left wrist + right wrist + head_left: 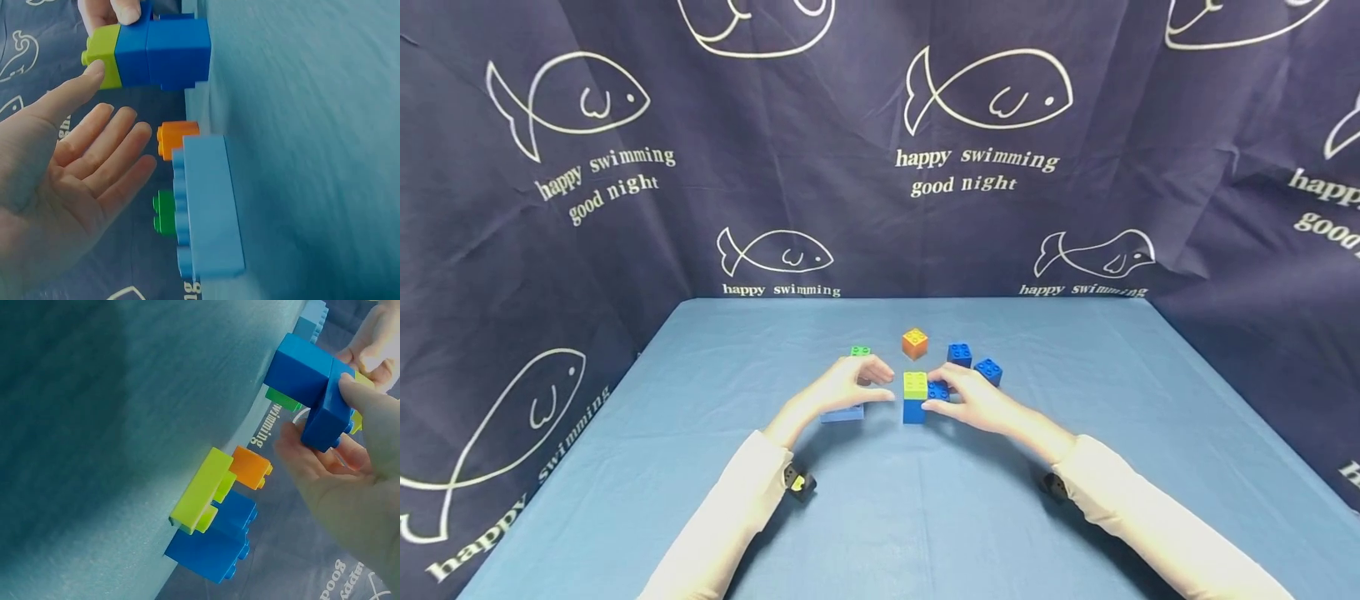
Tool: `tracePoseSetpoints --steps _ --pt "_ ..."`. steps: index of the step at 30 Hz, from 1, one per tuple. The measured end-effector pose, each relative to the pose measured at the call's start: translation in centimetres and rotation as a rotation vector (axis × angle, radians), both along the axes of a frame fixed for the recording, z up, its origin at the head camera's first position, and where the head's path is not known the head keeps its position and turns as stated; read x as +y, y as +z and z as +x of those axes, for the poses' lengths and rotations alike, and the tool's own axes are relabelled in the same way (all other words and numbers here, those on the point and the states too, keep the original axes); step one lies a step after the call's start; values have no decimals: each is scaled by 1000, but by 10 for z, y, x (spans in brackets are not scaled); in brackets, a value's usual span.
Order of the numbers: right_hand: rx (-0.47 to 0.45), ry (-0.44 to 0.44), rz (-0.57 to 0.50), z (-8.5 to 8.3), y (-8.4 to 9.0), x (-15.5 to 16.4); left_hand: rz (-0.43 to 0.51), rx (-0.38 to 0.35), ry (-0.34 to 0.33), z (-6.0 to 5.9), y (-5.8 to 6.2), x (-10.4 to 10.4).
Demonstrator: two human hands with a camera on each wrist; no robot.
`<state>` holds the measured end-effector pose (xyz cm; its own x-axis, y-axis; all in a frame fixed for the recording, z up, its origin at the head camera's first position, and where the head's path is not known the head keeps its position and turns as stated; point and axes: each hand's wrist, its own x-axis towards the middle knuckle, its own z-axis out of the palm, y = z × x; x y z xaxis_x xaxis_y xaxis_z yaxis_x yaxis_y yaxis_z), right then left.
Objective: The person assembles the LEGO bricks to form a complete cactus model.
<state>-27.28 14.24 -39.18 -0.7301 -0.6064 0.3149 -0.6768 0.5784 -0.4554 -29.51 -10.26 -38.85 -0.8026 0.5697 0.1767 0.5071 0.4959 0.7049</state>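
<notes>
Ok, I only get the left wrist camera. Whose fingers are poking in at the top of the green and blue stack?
Observer: That's the right hand. It pinches a blue block against the side of the stack.
Operator: Are there more bricks I can't see?
Observer: Yes, a spare blue brick sits on the table beyond the right hand.
Operator: Just that one?
Observer: No, a second spare lies next to it.
</notes>
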Motion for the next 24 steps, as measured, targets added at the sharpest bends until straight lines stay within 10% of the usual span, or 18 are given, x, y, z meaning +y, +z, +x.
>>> tracePoseSetpoints --steps 24 --pt "1 1 -8 -1 -2 4 -162 -23 59 9 -7 -42"
